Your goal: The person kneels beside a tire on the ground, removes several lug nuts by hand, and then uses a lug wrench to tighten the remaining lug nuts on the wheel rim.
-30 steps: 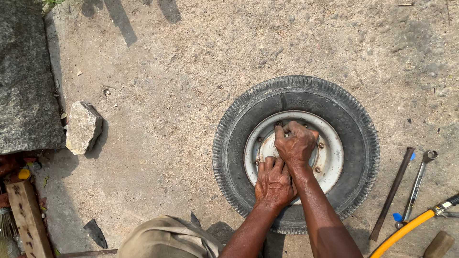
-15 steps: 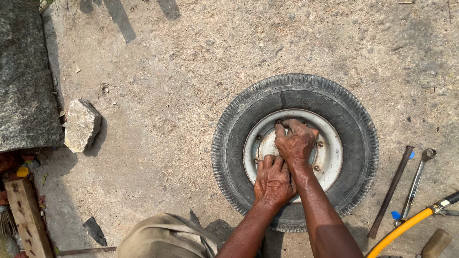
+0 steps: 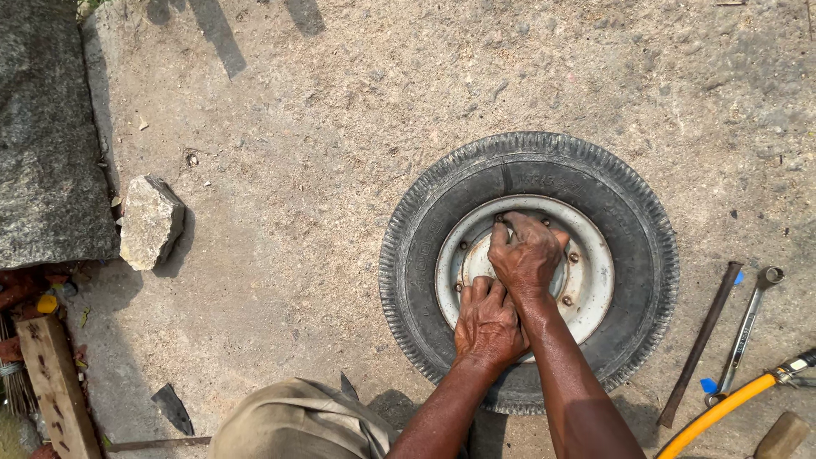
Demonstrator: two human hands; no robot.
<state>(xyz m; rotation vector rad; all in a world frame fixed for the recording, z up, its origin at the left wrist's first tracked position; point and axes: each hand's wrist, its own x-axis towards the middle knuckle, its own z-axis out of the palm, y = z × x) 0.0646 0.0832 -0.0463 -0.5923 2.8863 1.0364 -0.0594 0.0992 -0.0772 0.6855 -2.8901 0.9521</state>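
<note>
A small black tyre (image 3: 425, 255) on a grey steel rim (image 3: 591, 272) lies flat on the sandy ground. Both my hands rest on the rim's centre. My right hand (image 3: 529, 255) is curled over the hub, fingers bent near the top bolts. My left hand (image 3: 486, 323) presses on the rim's lower left part, fingers bent against it. What the fingers grip, if anything, is hidden under the hands. Several rusty bolts (image 3: 573, 257) show around the rim.
A rusty bar (image 3: 701, 340), a ring spanner (image 3: 748, 323) and a yellow hose (image 3: 722, 408) lie right of the tyre. A wooden handle end (image 3: 782, 435) shows at bottom right. A stone (image 3: 150, 221) and a granite slab (image 3: 42, 136) lie left, with a wooden plank (image 3: 55, 382) below.
My right hand has shifted slightly on the hub; the view has drifted a little. The left hand stays in place on the rim.
</note>
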